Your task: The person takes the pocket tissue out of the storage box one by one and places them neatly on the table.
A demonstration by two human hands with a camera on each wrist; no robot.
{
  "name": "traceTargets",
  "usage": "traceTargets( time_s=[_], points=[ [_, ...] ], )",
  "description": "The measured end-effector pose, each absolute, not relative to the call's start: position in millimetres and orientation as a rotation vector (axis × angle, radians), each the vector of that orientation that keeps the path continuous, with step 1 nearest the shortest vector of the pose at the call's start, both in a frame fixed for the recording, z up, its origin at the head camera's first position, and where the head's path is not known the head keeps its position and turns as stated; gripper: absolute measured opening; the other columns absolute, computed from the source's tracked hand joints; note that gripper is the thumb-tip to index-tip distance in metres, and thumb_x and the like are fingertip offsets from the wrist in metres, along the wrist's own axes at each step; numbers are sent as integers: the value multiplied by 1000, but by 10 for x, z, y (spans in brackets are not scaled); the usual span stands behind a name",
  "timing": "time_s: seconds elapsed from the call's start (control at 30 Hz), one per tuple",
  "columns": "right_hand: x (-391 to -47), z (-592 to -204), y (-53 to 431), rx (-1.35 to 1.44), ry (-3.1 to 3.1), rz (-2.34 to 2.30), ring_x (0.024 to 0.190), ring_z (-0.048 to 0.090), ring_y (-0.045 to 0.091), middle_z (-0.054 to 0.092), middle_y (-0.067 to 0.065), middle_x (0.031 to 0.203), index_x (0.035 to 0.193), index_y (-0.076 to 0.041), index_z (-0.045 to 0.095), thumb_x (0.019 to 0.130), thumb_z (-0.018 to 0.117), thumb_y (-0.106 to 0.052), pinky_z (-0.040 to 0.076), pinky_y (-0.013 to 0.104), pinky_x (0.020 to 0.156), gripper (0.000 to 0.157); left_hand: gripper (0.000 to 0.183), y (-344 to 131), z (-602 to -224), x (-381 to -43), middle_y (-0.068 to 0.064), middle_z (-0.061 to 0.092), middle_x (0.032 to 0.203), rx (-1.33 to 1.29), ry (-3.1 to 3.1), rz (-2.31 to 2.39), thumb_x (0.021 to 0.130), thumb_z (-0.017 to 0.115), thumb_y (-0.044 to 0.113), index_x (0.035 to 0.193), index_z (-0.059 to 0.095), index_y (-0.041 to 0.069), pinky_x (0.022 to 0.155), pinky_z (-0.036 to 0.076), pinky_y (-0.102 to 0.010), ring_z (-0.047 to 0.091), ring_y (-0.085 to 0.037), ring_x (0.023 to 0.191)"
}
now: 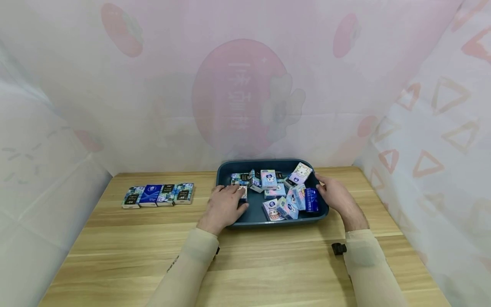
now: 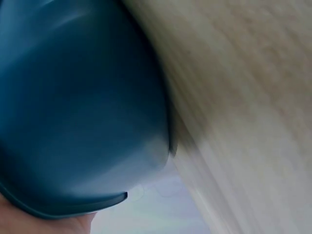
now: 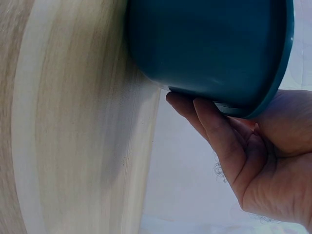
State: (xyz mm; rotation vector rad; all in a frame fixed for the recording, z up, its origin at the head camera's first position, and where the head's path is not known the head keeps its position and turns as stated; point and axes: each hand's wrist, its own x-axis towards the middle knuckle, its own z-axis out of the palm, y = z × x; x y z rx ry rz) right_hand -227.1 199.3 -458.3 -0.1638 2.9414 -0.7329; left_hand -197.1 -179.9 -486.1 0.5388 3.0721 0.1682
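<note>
A dark teal tray (image 1: pixel 251 219) at the back of the table holds a jumble of small tissue packs (image 1: pixel 269 179). The left hand (image 1: pixel 224 205) reaches over the tray's left side. Its fingers lie over a pale tissue pack (image 1: pixel 244 194), with the thumb below it; whether they grip it is hidden. Part of this hand (image 2: pixel 44 220) shows behind the rim in the left wrist view. The right hand (image 1: pixel 336 197) grips the tray's right rim. In the right wrist view, its fingers (image 3: pixel 214 126) are under the tray wall (image 3: pixel 209 53). A blue tissue pack (image 1: pixel 311 200) lies beside that hand, inside the tray.
On the left of the wooden table (image 1: pixel 268 264), several tissue packs stand side by side in a row, among them a blue one (image 1: pixel 151 195) and a dark floral one (image 1: pixel 184 193). A printed cloth backdrop (image 1: pixel 161 106) rises behind the table and along both sides.
</note>
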Motion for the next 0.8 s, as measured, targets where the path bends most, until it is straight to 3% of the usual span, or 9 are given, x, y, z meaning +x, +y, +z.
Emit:
traceTargets(
  time_s=[0.3,0.57,0.8],
  points=[
    [-2267,-4574,1986,-155,2933,-736,107,82,37,78,39,139,174,6,48,121,58,-7,67,48,85,55,50,-1824,-4860,-1967,-6,76,157,599,3115,230,107,88,45,150,78,22,130,51,-59,71,-35,148],
    [-2263,-4566,1986,-155,2933,-734,112,83,39,75,40,144,174,6,48,122,58,-7,69,52,90,55,39,-1832,-4870,-1990,-2,80,142,728,3039,280,104,93,40,140,82,27,115,64,-52,79,-28,123],
    [-2271,-4582,1998,-157,2938,-730,107,81,37,76,39,143,173,5,49,121,58,-8,67,50,87,55,37,-1828,-4828,-1980,0,83,143,779,2990,344,103,94,33,138,83,27,98,71,-47,81,-23,109]
  ],
)
